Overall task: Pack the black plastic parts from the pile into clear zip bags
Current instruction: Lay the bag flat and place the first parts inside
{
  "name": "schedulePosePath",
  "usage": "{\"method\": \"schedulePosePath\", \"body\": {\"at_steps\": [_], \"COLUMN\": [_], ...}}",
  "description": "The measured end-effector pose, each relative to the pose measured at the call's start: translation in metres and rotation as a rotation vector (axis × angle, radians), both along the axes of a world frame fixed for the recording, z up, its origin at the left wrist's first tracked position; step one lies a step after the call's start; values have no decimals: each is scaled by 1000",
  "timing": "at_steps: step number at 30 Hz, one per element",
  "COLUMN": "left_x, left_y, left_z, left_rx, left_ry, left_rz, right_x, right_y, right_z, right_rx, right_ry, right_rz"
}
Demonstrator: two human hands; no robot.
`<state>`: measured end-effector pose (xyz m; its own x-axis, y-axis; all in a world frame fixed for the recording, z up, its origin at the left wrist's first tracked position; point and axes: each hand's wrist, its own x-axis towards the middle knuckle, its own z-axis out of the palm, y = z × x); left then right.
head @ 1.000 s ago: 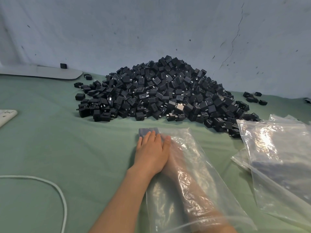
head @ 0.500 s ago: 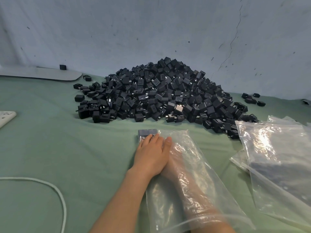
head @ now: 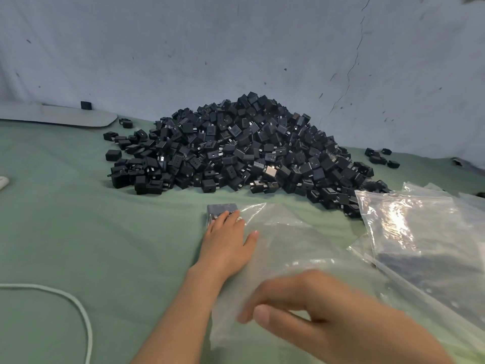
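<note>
One clear zip bag (head: 294, 248) lies flat on the green cloth (head: 78, 219) just in front of the pile (head: 236, 153) of black parts. There's a single dark part (head: 220, 209) inside it, tucked into the corner nearest the pile. The left hand (head: 227, 248) is flat on that bag, fingers straight and close together, tips pressing the part through the plastic. The right hand (head: 328, 313) is over the bag's end farthest from the pile, and it's blurred. Its fingers are loosely curled, but I can't tell whether they hold the plastic.

At the pile's front right sit the spare bags (head: 420, 232), overlapping, with something dark showing through; their number can't be counted. The pile itself holds far too many parts to count. About four strays (head: 379, 156) lie just right of it. One white cable (head: 84, 319) loops well to the pile's front left.
</note>
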<state>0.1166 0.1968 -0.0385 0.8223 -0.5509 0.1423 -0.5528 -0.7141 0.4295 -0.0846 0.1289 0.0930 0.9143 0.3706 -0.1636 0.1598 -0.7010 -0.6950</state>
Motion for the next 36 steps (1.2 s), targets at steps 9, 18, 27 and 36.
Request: {"method": "schedulePosePath", "body": {"at_steps": [9, 18, 27, 36], "left_x": [-4, -2, -2, -3], "left_y": [1, 0, -1, -1], "left_z": [-5, -12, -18, -17], "left_rx": [-46, 20, 8, 9], "left_ry": [-155, -97, -128, -147], "left_rz": [104, 162, 181, 186], "right_x": [134, 232, 269, 260], "right_y": [-22, -41, -52, -62], "right_z": [-12, -115, -118, -119], "right_rx": [211, -195, -336, -98], "right_ry": [-461, -190, -115, -211], "right_rz": [-704, -999, -1092, -1224]}}
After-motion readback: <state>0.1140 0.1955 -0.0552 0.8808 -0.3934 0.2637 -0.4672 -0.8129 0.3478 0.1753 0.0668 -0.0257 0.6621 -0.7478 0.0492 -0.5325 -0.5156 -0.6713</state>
